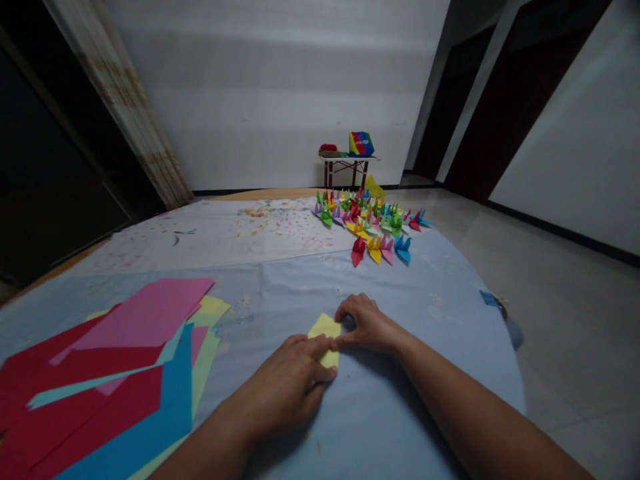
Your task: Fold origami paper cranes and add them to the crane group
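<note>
A small piece of folded yellow paper (325, 325) lies on the cloth-covered table in front of me, its top corner pointing away. My left hand (295, 377) rests over its left side, fingers across the paper and thumb at the lower edge, holding it down. On the right edge, my right hand (367, 325) has its thumb and index finger closed in a pinch, the thumb close to the left fingertips. Part of the paper is hidden beneath my fingers.
Colored paper sheets (145, 320) lie in a loose pile at the left. Many folded paper cranes (357, 213) stand at the far right of the round table (270, 293). Beyond it, a small stand (345, 160) holds a multicolored box (361, 143) against the wall.
</note>
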